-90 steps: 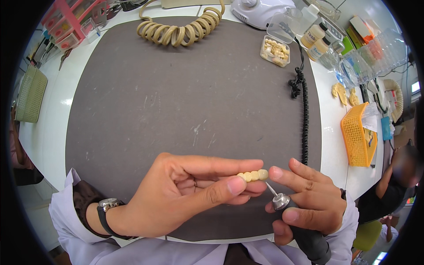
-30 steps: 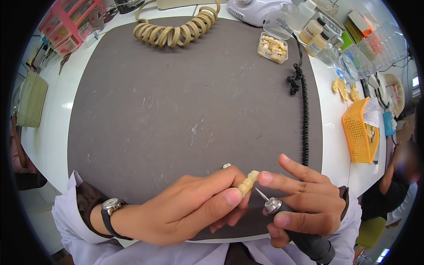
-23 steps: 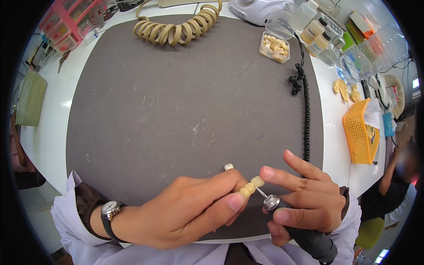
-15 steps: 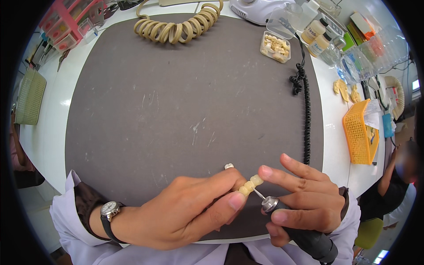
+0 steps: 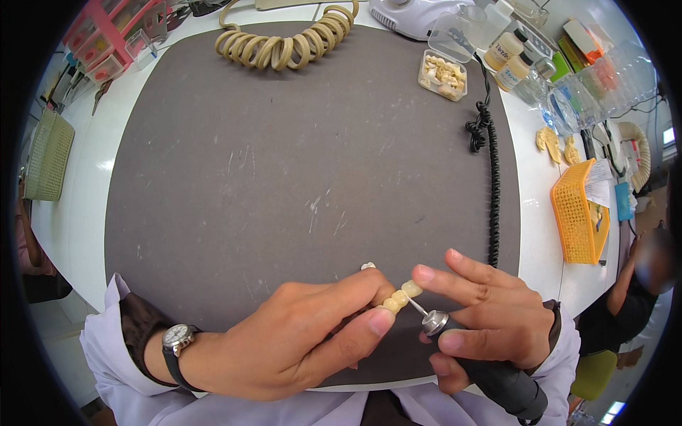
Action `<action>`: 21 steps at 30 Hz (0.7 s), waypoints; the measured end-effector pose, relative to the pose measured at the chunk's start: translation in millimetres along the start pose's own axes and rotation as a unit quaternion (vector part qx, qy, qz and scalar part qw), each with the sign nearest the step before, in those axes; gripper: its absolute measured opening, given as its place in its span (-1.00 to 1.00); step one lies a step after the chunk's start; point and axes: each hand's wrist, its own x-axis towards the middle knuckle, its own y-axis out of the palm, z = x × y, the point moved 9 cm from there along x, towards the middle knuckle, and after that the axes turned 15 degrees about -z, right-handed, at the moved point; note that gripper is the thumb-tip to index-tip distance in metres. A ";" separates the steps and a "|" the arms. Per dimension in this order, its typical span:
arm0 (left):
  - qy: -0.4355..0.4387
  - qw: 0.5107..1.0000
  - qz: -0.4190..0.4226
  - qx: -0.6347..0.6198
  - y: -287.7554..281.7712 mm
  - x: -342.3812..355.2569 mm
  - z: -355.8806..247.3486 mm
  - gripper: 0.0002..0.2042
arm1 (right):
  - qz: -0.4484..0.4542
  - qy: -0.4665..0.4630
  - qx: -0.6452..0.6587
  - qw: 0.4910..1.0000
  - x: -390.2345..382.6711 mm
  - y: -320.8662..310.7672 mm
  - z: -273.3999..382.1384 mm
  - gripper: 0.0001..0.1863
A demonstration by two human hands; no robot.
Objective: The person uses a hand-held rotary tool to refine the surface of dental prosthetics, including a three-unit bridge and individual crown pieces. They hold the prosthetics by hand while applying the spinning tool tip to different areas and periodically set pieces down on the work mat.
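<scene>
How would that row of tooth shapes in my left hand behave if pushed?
The tooth row is probably stiff, jutting from the left hand without drooping; likely light, being small; perhaps slippery, given its smooth, rounded bumps.

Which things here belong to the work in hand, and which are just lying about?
In use:
cream tooth-shaped strip, in the left hand
black handpiece, in the right hand

Apparently lying about:
tan coiled hose
clear box of tooth-like pieces
orange basket
green basket

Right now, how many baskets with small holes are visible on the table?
2: a green basket at the far left, and an orange basket at the right. I see no others.
</scene>
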 end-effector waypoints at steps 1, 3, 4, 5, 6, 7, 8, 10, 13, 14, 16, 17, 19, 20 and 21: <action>-0.001 1.000 0.001 0.000 0.1 0.1 -0.2 -0.77 | -0.002 -0.001 -0.001 1.000 0.2 -0.2 0.5 -0.85; -0.003 1.000 0.003 -0.003 0.0 -0.1 0.1 -0.77 | 0.002 -0.002 -0.001 1.000 0.6 0.1 0.9 -0.85; -0.003 1.000 0.003 -0.006 -0.2 -0.2 0.5 -0.77 | 0.008 -0.003 -0.001 1.000 0.8 0.3 0.9 -0.84; -0.004 1.000 0.002 -0.009 -0.4 -0.4 0.8 -0.76 | 0.008 -0.003 -0.001 1.000 0.8 0.5 0.7 -0.84; -0.002 1.000 0.002 -0.008 -0.3 -0.2 0.5 -0.76 | 0.007 -0.004 -0.003 1.000 0.8 0.3 0.9 -0.84; -0.001 1.000 0.002 -0.008 -0.1 -0.1 0.2 -0.76 | 0.001 -0.004 -0.004 1.000 0.5 0.1 1.1 -0.83; 0.001 1.000 0.002 -0.008 0.0 0.2 0.0 -0.76 | -0.004 -0.003 -0.005 1.000 0.4 0.0 1.2 -0.83; 0.008 1.000 0.000 0.000 0.2 0.6 -0.9 -0.76 | -0.013 0.000 -0.005 1.000 0.3 0.0 1.1 -0.82; 0.004 1.000 -0.006 -0.019 -0.2 -0.2 -1.4 -0.77 | -0.013 0.023 0.010 1.000 0.3 -0.6 -1.9 -0.80; 0.001 0.999 -0.009 -0.030 -0.4 -0.7 -1.3 -0.77 | 0.004 0.037 0.012 0.999 -0.9 0.2 -3.7 -0.76; -0.006 0.999 -0.012 -0.039 -0.5 -1.4 0.9 -0.77 | 0.053 0.068 0.009 0.996 -5.8 1.5 -7.1 -0.66; -0.010 0.999 -0.014 -0.043 -0.7 -1.6 1.8 -0.77 | 0.054 0.067 0.008 0.996 -5.8 1.9 -7.0 -0.65; -0.011 0.999 -0.014 -0.042 -0.4 -1.0 1.7 -0.77 | 0.024 0.049 0.006 0.999 -2.5 1.9 -4.5 -0.71; -0.011 0.999 -0.014 -0.041 -0.3 -0.7 1.6 -0.77 | 0.009 0.040 0.006 0.999 -1.0 0.7 -3.1 -0.74; -0.011 0.999 -0.014 -0.041 -0.4 -0.7 1.4 -0.77 | -0.007 0.031 0.006 0.999 0.4 -0.2 -1.8 -0.77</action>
